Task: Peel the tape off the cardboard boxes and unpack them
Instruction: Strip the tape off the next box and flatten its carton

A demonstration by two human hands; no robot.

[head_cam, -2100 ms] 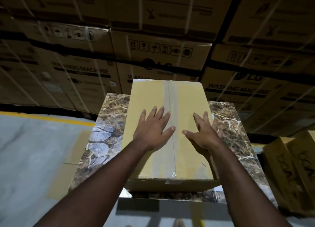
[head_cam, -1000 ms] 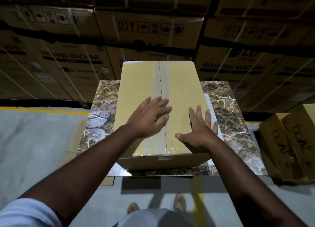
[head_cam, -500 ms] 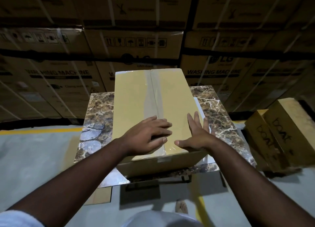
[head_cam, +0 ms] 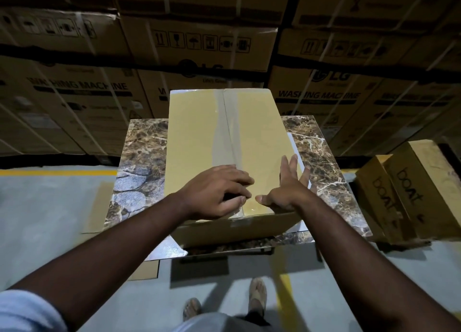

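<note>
Cartons [head_cam: 321, 99] fill the whole wall ahead of you, stacked high and strapped, printed "LG" and "WASHING MACHINE" with rows of handling symbols along their upper edges. Below them runs grey floor [head_cam: 50, 202] with a yellow line [head_cam: 57, 172] at the foot of the stack. Your marble-patterned tabletop [head_cam: 321, 147] stands between you and that wall, and the cardboard box [head_cam: 194, 142] lies on it lengthwise, its near end overhanging the tabletop's front edge. Clear tape [head_cam: 222, 137] runs down the box's centre seam from far end to near end. To your right, two smaller cartons marked "boat" [head_cam: 411, 194] sit on the floor, leaning, just beside the tabletop's corner. A flat cardboard sheet [head_cam: 97, 207] lies on the floor to the left of the tabletop. Your left hand [head_cam: 217, 194] rests on the near end of the tape with its fingers curled, tips down on the strip. Your right hand [head_cam: 287, 189] lies flat and spread on the box top beside the seam, holding nothing. Your feet [head_cam: 258, 294] show below.
</note>
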